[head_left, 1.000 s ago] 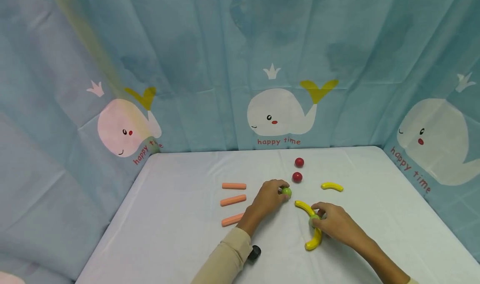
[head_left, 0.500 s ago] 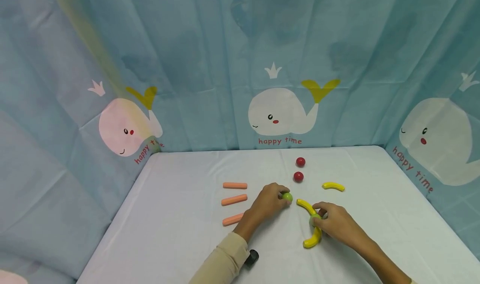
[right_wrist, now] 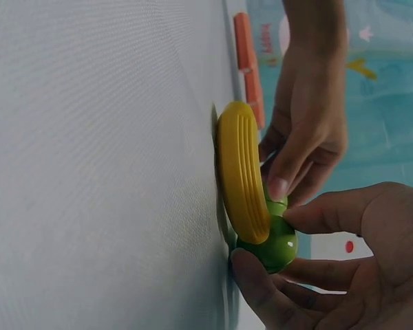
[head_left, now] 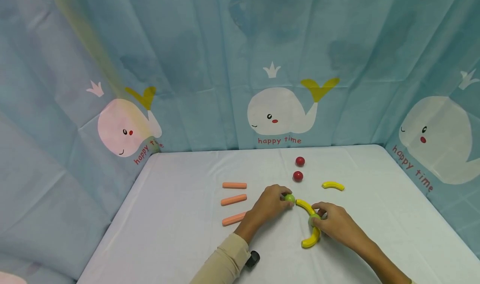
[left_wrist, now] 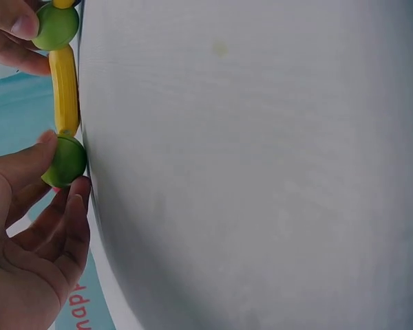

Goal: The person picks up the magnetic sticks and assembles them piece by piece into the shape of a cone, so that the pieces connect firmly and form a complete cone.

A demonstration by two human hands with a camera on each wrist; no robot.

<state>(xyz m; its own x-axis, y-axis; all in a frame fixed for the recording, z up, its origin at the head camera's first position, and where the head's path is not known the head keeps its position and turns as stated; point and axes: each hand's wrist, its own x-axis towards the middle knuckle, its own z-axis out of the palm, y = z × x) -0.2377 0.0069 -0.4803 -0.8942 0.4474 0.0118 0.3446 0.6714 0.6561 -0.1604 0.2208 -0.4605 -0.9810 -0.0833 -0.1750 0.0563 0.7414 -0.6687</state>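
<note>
My left hand (head_left: 273,200) pinches a green ball (head_left: 290,198) between thumb and fingers, right at the far tip of a yellow curved banana-like piece (head_left: 305,205). In the left wrist view that ball (left_wrist: 69,163) meets the end of the yellow piece (left_wrist: 65,89). My right hand (head_left: 335,222) grips a second green ball (head_left: 313,220), partly hidden by its fingers. A second yellow curved piece (head_left: 311,239) runs from this ball toward the front, its ridged side (right_wrist: 241,172) showing in the right wrist view. Together the pieces form a bowed line.
Two red balls (head_left: 298,176) lie behind the hands, with a loose yellow curved piece (head_left: 333,185) at the right. Several orange sticks (head_left: 234,199) lie left of the left hand, one partly behind the forearm. A whale-print curtain (head_left: 195,67) borders the white table (head_left: 168,217).
The left hand has brought its green ball forward and slightly right, up to the tip of the far yellow piece. The front yellow piece has swung slightly left; the right hand stays put.
</note>
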